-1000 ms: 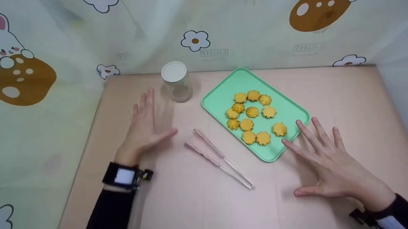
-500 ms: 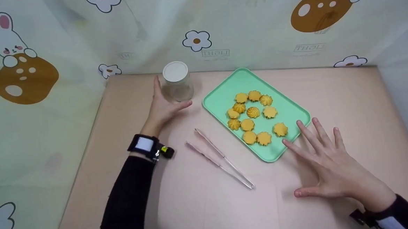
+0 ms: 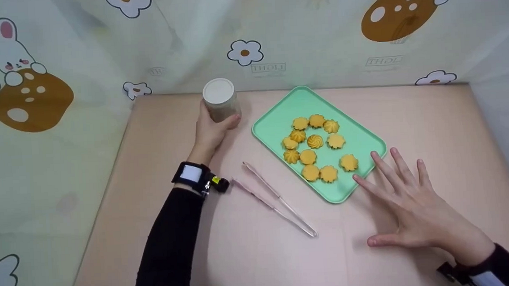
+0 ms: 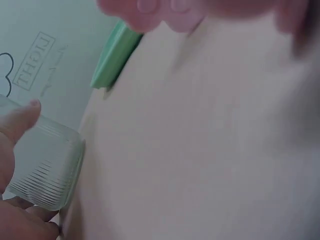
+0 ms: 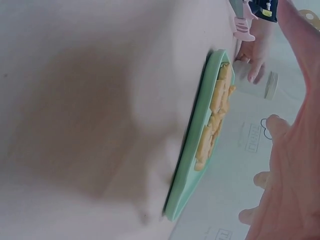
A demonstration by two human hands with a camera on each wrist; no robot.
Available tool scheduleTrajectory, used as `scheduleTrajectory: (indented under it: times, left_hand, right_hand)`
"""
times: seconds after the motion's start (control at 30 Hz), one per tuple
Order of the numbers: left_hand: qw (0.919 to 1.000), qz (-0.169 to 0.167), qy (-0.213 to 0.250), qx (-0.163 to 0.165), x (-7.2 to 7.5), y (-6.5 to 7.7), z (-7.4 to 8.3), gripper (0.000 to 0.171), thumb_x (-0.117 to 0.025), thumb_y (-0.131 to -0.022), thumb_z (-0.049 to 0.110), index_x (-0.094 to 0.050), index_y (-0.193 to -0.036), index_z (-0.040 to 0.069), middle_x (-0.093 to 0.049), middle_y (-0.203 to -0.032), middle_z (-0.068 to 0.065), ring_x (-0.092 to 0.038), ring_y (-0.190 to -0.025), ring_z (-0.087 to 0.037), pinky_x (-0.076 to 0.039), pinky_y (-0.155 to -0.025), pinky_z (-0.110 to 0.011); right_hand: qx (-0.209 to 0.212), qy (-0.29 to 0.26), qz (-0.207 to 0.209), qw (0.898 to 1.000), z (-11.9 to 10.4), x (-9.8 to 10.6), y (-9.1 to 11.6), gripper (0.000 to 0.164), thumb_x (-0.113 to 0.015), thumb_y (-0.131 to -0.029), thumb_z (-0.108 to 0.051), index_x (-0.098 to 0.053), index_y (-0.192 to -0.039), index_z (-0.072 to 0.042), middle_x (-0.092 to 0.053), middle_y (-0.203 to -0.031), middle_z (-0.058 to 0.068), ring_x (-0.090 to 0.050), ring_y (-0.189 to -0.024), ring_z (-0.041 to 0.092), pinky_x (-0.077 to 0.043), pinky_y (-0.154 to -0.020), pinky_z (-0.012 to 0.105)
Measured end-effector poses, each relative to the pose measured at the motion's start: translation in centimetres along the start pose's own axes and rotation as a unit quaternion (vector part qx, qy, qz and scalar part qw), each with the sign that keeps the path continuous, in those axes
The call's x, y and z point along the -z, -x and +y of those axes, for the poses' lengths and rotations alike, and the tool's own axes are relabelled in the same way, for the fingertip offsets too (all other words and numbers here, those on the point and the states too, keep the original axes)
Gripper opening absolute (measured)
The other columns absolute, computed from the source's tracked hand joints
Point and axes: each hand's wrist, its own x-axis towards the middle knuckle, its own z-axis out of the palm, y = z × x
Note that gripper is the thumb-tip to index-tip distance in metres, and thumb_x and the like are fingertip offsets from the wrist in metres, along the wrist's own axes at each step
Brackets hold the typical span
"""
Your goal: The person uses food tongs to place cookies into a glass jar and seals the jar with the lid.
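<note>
At the back left of the table, my left hand [image 3: 211,130] grips a clear jar [image 3: 224,112] with a white lid [image 3: 218,91]; thumb and fingers wrap its side. In the left wrist view the ribbed glass jar [image 4: 47,160] sits between thumb and fingers. My right hand [image 3: 419,208] is spread, fingers straight, by the lower right edge of a green tray [image 3: 270,116]. Several yellow flower-shaped cookies [image 3: 315,141] lie on that tray. Between the hands, pink-handled tongs [image 3: 279,207] lie on the table with their arms apart.
A pale curtain [image 3: 179,42] printed with rabbits and flowers rises behind the table [image 3: 265,264] and along its left side. The tray stands right of the jar, and the tongs lie in front of both.
My left hand has moved forward and right to the jar, and its fingers have closed around it. The right hand, tray and tongs have stayed put.
</note>
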Motion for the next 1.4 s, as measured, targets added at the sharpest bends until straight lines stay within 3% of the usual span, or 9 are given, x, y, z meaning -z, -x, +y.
scheduleTrajectory:
  times: [0.13, 0.3, 0.47, 0.63, 0.8, 0.93, 1.1, 1.23, 1.4]
  left_hand:
    - [0.9999, -0.001, -0.01, 0.0, 0.4, 0.8, 0.5, 0.112, -0.095, -0.087, 0.032, -0.024, -0.173, 0.022, -0.04, -0.173, -0.007, -0.031, -0.162, -0.029, -0.022, -0.133, -0.052]
    - [0.9976, -0.027, 0.063, 0.007, 1.3, 2.5, 1.5, 0.105, -0.094, -0.089, 0.023, -0.029, -0.171, 0.02, -0.042, -0.17, -0.004, -0.031, -0.162, -0.026, -0.021, -0.134, -0.051]
    - [0.991, -0.059, 0.116, -0.032, 1.9, 4.4, 4.1, 0.104, -0.094, -0.086, 0.012, -0.031, -0.169, 0.015, -0.046, -0.165, -0.005, -0.036, -0.158, -0.025, -0.024, -0.133, -0.053]
    - [0.9837, -0.105, 0.133, -0.062, 1.3, 6.8, 6.8, 0.107, -0.095, -0.082, 0.008, -0.033, -0.168, 0.011, -0.051, -0.161, -0.006, -0.042, -0.153, -0.026, -0.022, -0.132, -0.057]
    - [0.9784, -0.135, 0.142, -0.066, 0.0, 10.0, 7.9, 0.106, -0.093, -0.077, 0.004, -0.036, -0.167, 0.012, -0.055, -0.157, -0.007, -0.049, -0.147, -0.027, -0.027, -0.129, -0.058]
    - [0.9787, -0.152, 0.113, -0.079, -1.2, 12.1, 8.1, 0.109, -0.093, -0.075, 0.005, -0.036, -0.167, 0.009, -0.054, -0.158, -0.01, -0.05, -0.147, -0.029, -0.031, -0.127, -0.059]
    - [0.9788, -0.157, 0.045, -0.124, -2.5, 13.8, 8.0, 0.105, -0.095, -0.074, 0.009, -0.041, -0.164, 0.007, -0.056, -0.158, -0.01, -0.052, -0.147, -0.028, -0.036, -0.126, -0.056]
    - [0.9804, -0.138, 0.026, -0.138, -3.6, 15.2, 8.2, 0.104, -0.095, -0.07, 0.009, -0.044, -0.161, 0.009, -0.058, -0.156, -0.006, -0.053, -0.145, -0.023, -0.038, -0.124, -0.054]
    - [0.9775, -0.128, 0.002, -0.168, -5.4, 16.9, 8.9, 0.101, -0.095, -0.07, 0.012, -0.044, -0.157, 0.009, -0.058, -0.153, -0.006, -0.053, -0.143, -0.022, -0.038, -0.124, -0.051]
  right_hand:
    - [0.001, -0.002, 0.001, 1.0, -0.1, 0.2, -0.3, 0.128, -0.077, -0.068, -0.093, -0.033, -0.173, -0.033, -0.005, -0.183, 0.019, 0.003, -0.164, 0.055, -0.001, -0.115, 0.092]
    - [0.003, -0.005, 0.001, 1.0, 0.0, 0.5, -0.6, 0.128, -0.079, -0.068, -0.092, -0.034, -0.173, -0.034, -0.005, -0.183, 0.018, 0.002, -0.164, 0.055, -0.004, -0.113, 0.093]
    - [0.001, -0.003, 0.006, 1.0, 0.1, 1.1, -0.9, 0.127, -0.08, -0.068, -0.09, -0.033, -0.173, -0.035, -0.003, -0.183, 0.018, 0.004, -0.165, 0.055, -0.002, -0.115, 0.092]
    - [0.001, -0.015, 0.021, 1.0, 0.0, 1.8, -1.8, 0.127, -0.084, -0.067, -0.087, -0.036, -0.172, -0.036, 0.0, -0.183, 0.02, 0.008, -0.164, 0.055, 0.01, -0.119, 0.085]
    - [0.008, -0.027, 0.023, 0.999, -1.0, 2.1, -3.0, 0.127, -0.083, -0.07, -0.086, -0.031, -0.174, -0.034, 0.004, -0.182, 0.021, 0.009, -0.164, 0.055, 0.008, -0.12, 0.084]
    - [0.019, -0.038, 0.036, 0.998, -2.0, 3.0, -4.6, 0.124, -0.078, -0.074, -0.088, -0.029, -0.174, -0.033, 0.006, -0.182, 0.02, 0.009, -0.164, 0.054, 0.006, -0.121, 0.084]
    - [0.029, -0.055, 0.07, 0.996, -3.3, 4.6, -7.5, 0.122, -0.072, -0.077, -0.091, -0.027, -0.175, -0.034, 0.005, -0.183, 0.019, 0.008, -0.166, 0.05, -0.001, -0.121, 0.086]
    - [0.052, -0.088, 0.108, 0.989, -4.3, 5.5, -9.8, 0.126, -0.066, -0.079, -0.095, -0.025, -0.176, -0.026, 0.003, -0.182, 0.02, -0.001, -0.167, 0.047, -0.015, -0.121, 0.085]
    - [0.067, -0.142, 0.137, 0.978, -5.4, 6.0, -11.6, 0.124, -0.066, -0.086, -0.088, -0.018, -0.176, -0.016, -0.01, -0.182, 0.018, -0.02, -0.166, 0.038, -0.037, -0.122, 0.068]
